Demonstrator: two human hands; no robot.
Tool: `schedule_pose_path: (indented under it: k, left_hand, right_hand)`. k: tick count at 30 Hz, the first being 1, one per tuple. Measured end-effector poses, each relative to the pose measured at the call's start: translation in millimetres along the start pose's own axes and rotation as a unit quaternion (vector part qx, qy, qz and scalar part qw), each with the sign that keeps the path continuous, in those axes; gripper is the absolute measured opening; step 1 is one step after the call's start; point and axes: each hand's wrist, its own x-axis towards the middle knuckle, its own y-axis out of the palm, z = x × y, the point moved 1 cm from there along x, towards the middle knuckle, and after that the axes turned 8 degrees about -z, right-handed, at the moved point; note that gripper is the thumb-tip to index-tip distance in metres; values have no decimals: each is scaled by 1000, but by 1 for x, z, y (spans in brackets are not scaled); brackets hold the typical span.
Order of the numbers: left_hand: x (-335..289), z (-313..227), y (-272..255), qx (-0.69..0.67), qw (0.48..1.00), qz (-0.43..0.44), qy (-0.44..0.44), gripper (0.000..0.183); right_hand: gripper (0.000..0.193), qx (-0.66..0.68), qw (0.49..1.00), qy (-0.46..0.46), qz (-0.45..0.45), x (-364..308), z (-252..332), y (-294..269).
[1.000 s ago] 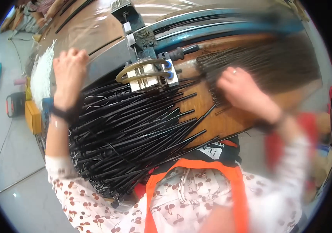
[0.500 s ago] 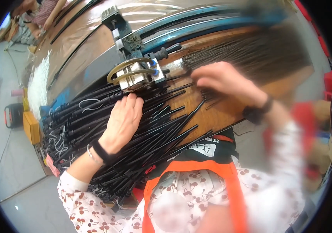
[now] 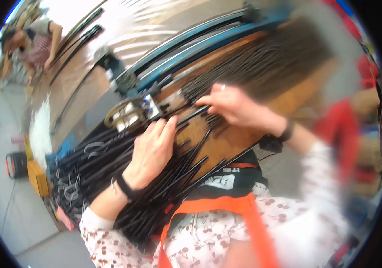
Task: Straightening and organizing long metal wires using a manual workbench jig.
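My left hand (image 3: pixel 151 149) lies over the pile of black tubes (image 3: pixel 179 167), its fingers curled over a black tube (image 3: pixel 192 117) beside a small metal clamp block (image 3: pixel 130 115) with yellowish hoses. That tube slants from under the left fingertips towards my right hand (image 3: pixel 232 103). The right thumb and fingers are pinched at its far end, close to the tips of a bundle of thin dark rods (image 3: pixel 249 62). Blur hides whether a thin rod is also in the right fingers. My left thumb is out of sight.
Blue rails (image 3: pixel 200 53) run along the bench behind the clamp block. Beyond the bench's far left end, a person (image 3: pixel 34 44) bends over. White strands (image 3: pixel 42 129) hang at the left edge, near a yellow box (image 3: pixel 37 178). Red stools (image 3: pixel 340 129) stand at the right.
The view has shifted. My left hand has moved right, from beside the clamp block onto a tube. My right hand has come closer to the left, and a tube now spans between them.
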Motion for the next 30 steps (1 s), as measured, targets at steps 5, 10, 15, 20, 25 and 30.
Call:
schedule_pose_path:
  k: [5, 10, 15, 20, 25, 30]
  left_hand:
    - [24, -37, -11, 11, 998, 57, -3, 31]
    - [69, -69, -24, 52, 986, 158, 1, 31]
    - [149, -71, -48, 66, 995, 39, 62, 29]
    - [218, -56, -44, 69, 991, 4, 116, 33]
    - [255, -62, -26, 81, 989, 32, 122, 38]
    - [273, -76, -15, 52, 988, 32, 143, 40]
  right_hand:
    - [55, -5, 998, -68, 2, -15, -3, -26]
    - [59, -101, 980, -168, 23, -21, 0, -44]
    - [66, -203, 969, -33, -134, -23, -51, -143]
    - [76, -198, 960, -16, -196, -13, -75, -202]
    - [59, -271, 938, 102, -192, -19, -89, -242]
    - [61, -280, 939, 28, -198, -31, -143, -271]
